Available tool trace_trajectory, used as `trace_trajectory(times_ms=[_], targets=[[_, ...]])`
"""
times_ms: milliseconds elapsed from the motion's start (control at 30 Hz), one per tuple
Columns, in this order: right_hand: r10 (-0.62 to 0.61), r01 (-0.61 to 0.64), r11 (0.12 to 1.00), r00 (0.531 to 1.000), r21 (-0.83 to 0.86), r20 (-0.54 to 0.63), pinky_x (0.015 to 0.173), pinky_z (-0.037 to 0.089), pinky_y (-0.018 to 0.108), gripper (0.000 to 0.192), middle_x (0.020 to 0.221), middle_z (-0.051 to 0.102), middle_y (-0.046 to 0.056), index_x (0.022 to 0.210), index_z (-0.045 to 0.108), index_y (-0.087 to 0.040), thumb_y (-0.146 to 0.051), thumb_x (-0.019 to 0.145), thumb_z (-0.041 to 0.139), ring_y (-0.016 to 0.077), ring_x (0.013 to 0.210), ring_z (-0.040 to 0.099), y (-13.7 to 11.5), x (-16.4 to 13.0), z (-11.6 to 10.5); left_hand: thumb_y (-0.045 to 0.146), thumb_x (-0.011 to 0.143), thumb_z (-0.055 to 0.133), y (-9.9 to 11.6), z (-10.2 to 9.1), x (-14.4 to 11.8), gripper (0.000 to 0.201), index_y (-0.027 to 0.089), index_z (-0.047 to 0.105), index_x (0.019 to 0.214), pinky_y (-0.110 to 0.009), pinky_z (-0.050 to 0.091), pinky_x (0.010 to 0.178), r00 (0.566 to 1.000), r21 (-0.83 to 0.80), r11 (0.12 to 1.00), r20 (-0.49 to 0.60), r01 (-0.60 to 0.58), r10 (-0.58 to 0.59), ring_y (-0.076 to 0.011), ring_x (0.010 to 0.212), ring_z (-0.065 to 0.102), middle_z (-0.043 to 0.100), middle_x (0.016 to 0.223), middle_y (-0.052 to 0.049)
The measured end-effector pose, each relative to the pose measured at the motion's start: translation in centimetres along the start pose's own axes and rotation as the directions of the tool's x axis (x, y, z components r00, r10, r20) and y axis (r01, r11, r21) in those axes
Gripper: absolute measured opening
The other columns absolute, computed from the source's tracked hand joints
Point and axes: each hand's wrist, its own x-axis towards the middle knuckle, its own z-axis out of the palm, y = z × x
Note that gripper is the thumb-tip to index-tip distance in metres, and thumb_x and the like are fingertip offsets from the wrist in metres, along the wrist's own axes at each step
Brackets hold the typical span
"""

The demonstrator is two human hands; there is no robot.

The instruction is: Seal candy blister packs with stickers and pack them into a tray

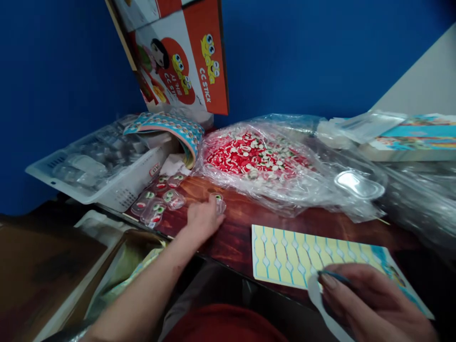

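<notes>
My left hand (204, 219) reaches over the dark red wooden table, its fingers closed at a small clear plastic case (221, 205) with green and white bits inside. Just left of it lie several similar clear cases (173, 199) holding green, white and red pieces. In the right foreground my right hand (370, 301) pinches a narrow white curved strip (324, 304). A dark, thin curved item (335, 274) also shows at those fingertips; its kind is unclear. Beneath and beyond that hand is a yellow sticker sheet (285, 254) with blue wavy lines.
A clear bag (256, 156) full of red, white and green pieces lies at the back. To the left, a white basket (131, 185) holds clear plastic parts. An orange-and-white carton (178, 61) stands behind. Printed packs (416, 137) lie right; an open box (114, 266) sits below left.
</notes>
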Motion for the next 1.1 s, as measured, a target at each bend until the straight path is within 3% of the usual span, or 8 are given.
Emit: trace_trajectory(times_ms=[133,300,400,467,567,633,833,1100], targets=[[0.017,-0.013,0.999,0.995,-0.040,0.100,0.039,0.038,0.023,0.025,0.057,0.056,0.000,0.070,0.054,-0.023,-0.037,0.060,0.072,0.0119,0.045,0.048,-1.8,1.2,3.5,0.055,0.079,0.043,2.3,1.1,-3.4,0.062,0.016,0.037,0.128,-0.031,0.042,0.054,0.998,-0.088,0.994,0.002,0.063,-0.064,-0.0258,0.061,0.064,0.066,0.067,-0.010],[-0.024,0.034,0.998,0.983,-0.050,0.184,0.038,0.034,0.020,0.024,0.050,0.049,-0.003,0.067,0.052,-0.020,-0.037,0.064,0.069,0.0088,0.043,0.043,-3.1,2.2,5.5,0.050,0.084,0.037,-1.1,0.4,-5.4,0.048,0.019,0.048,0.118,-0.030,0.042,0.057,0.973,-0.461,0.877,-0.103,0.136,-0.205,-0.0207,0.062,0.061,0.065,0.067,-0.006],[-0.028,0.052,0.995,0.966,-0.084,0.258,0.037,0.030,0.019,0.024,0.050,0.047,-0.004,0.065,0.051,-0.019,-0.036,0.065,0.067,0.0076,0.042,0.039,-3.1,2.3,6.9,0.058,0.078,0.041,-2.6,-0.1,-7.3,0.052,0.018,0.055,0.107,-0.026,0.044,0.055,0.996,-0.904,0.422,0.033,0.066,-0.085,-0.0150,0.063,0.058,0.065,0.078,-0.006],[-0.008,0.049,0.992,0.945,-0.119,0.327,0.037,0.028,0.019,0.024,0.049,0.044,-0.005,0.064,0.049,-0.019,-0.037,0.066,0.065,0.0073,0.042,0.037,-2.8,2.3,8.2,0.061,0.068,0.052,-2.5,-0.3,-8.2,0.060,0.015,0.055,0.106,-0.025,0.046,0.054,0.984,-0.982,0.072,0.177,0.175,0.029,-0.0140,0.062,0.058,0.064,0.084,-0.007],[0.006,0.059,0.984,0.929,-0.166,0.371,0.039,0.028,0.019,0.024,0.050,0.043,-0.006,0.065,0.047,-0.019,-0.038,0.068,0.062,0.0075,0.044,0.037,-2.2,2.7,10.2,0.047,0.057,0.068,-1.9,-0.2,-8.1,0.049,0.013,0.058,0.090,-0.024,0.045,0.051,0.942,-0.933,-0.132,0.334,0.334,0.024,-0.0104,0.052,0.054,0.062,0.070,-0.003],[-0.004,0.077,0.979,0.933,-0.190,0.359,0.041,0.029,0.020,0.024,0.050,0.043,-0.006,0.064,0.046,-0.019,-0.037,0.068,0.062,0.0079,0.046,0.037,-1.9,3.4,11.2,0.039,0.057,0.068,-1.8,0.1,-7.0,0.033,0.013,0.060,0.076,-0.022,0.041,0.047,0.941,-0.941,-0.066,0.335,0.331,-0.050,-0.0079,0.045,0.048,0.057,0.058,0.001],[-0.023,0.131,0.927,0.955,-0.352,0.295,0.042,0.028,0.021,0.022,0.047,0.045,-0.006,0.059,0.044,-0.020,-0.035,0.065,0.060,0.0089,0.044,0.038,-0.5,5.9,13.2,0.032,0.068,0.057,-2.3,1.3,-4.0,0.017,0.019,0.067,0.070,-0.022,0.040,0.055,0.988,-0.827,0.548,0.052,0.123,-0.143,-0.0125,0.057,0.054,0.064,0.063,0.000],[-0.101,0.280,0.793,0.936,-0.542,0.337,0.046,0.028,0.023,0.016,0.048,0.047,-0.005,0.060,0.045,-0.021,-0.031,0.068,0.055,0.0104,0.045,0.041,1.5,7.6,14.2,0.038,0.074,0.052,-1.1,1.2,-3.0,0.022,0.024,0.068,0.081,-0.025,0.038,0.058,0.984,-0.576,0.799,0.062,0.172,-0.168,-0.0168,0.067,0.061,0.069,0.073,-0.001]])
